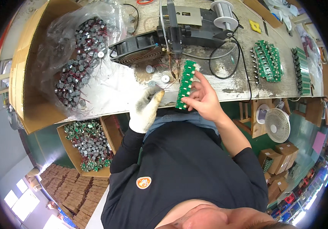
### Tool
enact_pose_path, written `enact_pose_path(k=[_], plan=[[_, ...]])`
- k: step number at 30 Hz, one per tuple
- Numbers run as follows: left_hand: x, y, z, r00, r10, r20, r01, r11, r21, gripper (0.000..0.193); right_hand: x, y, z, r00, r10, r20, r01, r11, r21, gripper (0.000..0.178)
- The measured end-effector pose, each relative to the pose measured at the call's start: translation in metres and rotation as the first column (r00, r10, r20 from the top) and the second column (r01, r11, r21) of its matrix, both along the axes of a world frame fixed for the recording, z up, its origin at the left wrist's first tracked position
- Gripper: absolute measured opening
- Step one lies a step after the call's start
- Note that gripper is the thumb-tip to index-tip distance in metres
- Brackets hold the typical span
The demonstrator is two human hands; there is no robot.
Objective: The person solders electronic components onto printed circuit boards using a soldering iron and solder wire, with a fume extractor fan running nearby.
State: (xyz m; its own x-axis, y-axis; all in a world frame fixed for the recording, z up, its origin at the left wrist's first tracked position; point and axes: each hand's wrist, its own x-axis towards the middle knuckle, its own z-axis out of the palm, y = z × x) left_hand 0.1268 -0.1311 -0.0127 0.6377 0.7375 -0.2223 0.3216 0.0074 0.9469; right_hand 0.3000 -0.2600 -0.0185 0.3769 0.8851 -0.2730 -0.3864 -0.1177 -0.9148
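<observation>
My right hand (pixel 205 100), bare, grips a long green circuit board panel (pixel 186 82) by its right edge, thumb on its face. The panel stands slanted at the table's front edge, its upper part beside the tip of a soldering iron (pixel 177 49) on a stand. My left hand (pixel 145 108), in a white glove with grey, worn fingers, is closed in a pinch left of the panel. Thin red wires (pixel 168 91) run from its fingertips toward the panel. Just beyond these fingers lie small round motors, one with a white face (pixel 165 79) and a grey one (pixel 152 83).
A black fan (pixel 137 49) and a solder wire spool (pixel 224 14) flank the iron. Left stands a cardboard box (pixel 38 68) with a heap of wired motors (pixel 76 72). Stacked green panels (pixel 268 61) lie right. Below the table are a box of parts (pixel 89 145) and a white fan (pixel 277 125).
</observation>
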Motion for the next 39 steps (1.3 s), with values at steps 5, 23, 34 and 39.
enact_pose_path(k=[5, 23, 34, 39], plan=[[0.018, -0.007, 0.013, 0.995, -0.102, -0.009, 0.102, 0.995, 0.020, 0.022, -0.001, 0.001, 0.005, 0.999, 0.003, -0.040, -0.003, 1.000, -0.016, 0.089], [0.034, -0.017, 0.009, 0.983, 0.154, 0.105, -0.092, 0.891, -0.444, 0.020, 0.001, 0.000, 0.004, 0.997, 0.023, -0.076, -0.023, 1.000, -0.005, 0.089], [0.030, -0.013, 0.010, 0.989, -0.115, -0.097, 0.116, 0.993, 0.005, 0.020, 0.002, 0.001, 0.005, 0.995, 0.019, -0.095, -0.019, 1.000, -0.003, 0.089], [0.031, -0.014, 0.018, 0.960, -0.275, -0.055, 0.276, 0.895, 0.351, 0.034, 0.002, 0.001, 0.004, 0.996, 0.022, -0.082, -0.022, 1.000, 0.000, 0.088]])
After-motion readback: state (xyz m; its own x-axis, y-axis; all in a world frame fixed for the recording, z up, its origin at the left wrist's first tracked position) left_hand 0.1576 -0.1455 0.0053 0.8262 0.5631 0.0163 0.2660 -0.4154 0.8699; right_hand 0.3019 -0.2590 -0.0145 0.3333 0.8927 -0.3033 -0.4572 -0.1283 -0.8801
